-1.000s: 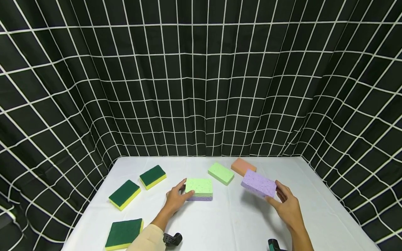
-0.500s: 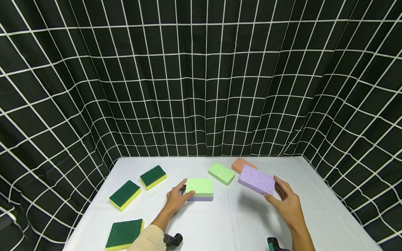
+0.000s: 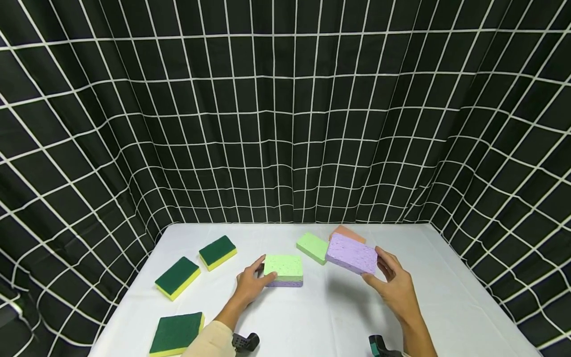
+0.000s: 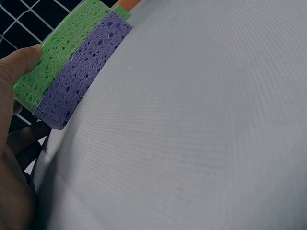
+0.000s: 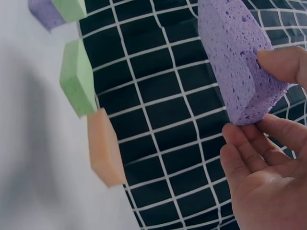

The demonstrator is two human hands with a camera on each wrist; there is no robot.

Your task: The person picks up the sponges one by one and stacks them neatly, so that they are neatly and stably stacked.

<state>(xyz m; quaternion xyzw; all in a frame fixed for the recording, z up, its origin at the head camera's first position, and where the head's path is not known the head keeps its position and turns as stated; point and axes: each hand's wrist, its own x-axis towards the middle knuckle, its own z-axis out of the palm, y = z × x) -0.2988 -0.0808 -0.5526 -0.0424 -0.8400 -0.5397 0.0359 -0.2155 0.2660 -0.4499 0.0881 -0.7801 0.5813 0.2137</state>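
Observation:
A green sponge (image 3: 283, 267) lies flat on top of a purple sponge (image 3: 285, 284) at the middle of the table. My left hand (image 3: 251, 282) grips this stack at its left end, thumb on the near side of the green one, as the left wrist view also shows. Above the table to the right, my right hand (image 3: 394, 282) pinches another purple sponge (image 3: 352, 253) by its right end. That sponge is slightly tilted and casts a shadow on the cloth. In the right wrist view its thumb presses one face, with fingers at the opposite side.
Behind the raised sponge lie a second green sponge (image 3: 311, 246) and an orange sponge (image 3: 347, 232), partly covered in the head view. Three yellow sponges with dark green scouring tops, one of them the nearest scrub sponge (image 3: 175, 333), lie at left. Black gridded curtains (image 3: 285, 124) surround the white table (image 3: 312, 322).
My right hand has carried its purple sponge leftward, closer to the stack, and it now overlaps the loose green sponge in view. My left hand and the stack have stayed in place.

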